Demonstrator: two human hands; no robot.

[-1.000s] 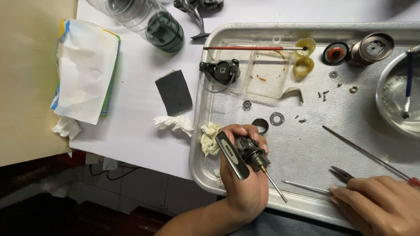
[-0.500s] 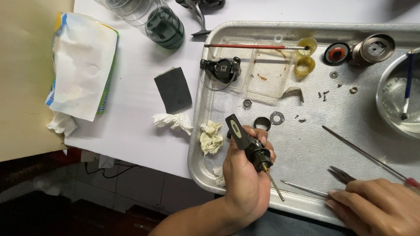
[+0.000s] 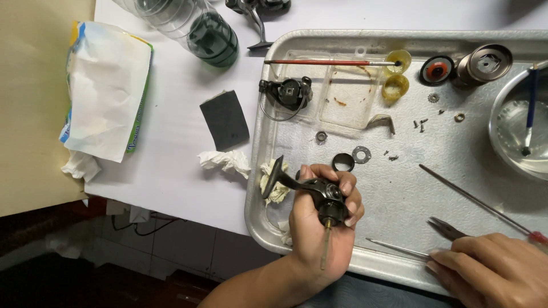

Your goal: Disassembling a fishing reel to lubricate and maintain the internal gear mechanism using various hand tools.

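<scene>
Aluminium tray (image 3: 399, 194) takes up most of the white table (image 3: 171, 171), its floor strewn with small parts. Beside it on the table lie a tissue pack (image 3: 105, 91), a dark square pad (image 3: 225, 120) and a crumpled tissue (image 3: 224, 161).

Over the tray's near edge, the left hand (image 3: 319, 228) is closed firmly around a black fishing-reel body (image 3: 319, 194). Compared with a second ago the hand has turned it: the flat foot, which then lay along the palm, now juts up and to the left, and the brass-tipped shaft (image 3: 325, 245) points down toward the wrist rather than off to the right. That suggests the person is bringing another face of the reel into view for inspection or further stripping.

At the lower right, the right hand (image 3: 494, 268) rests on the tray rim with fingers curled over the handles of a thin metal tool (image 3: 399, 248) and pliers (image 3: 448, 229); it has barely shifted.

Smaller pieces, a black ring (image 3: 343, 162) and a washer (image 3: 361, 154), lie just beyond the left hand.
</scene>
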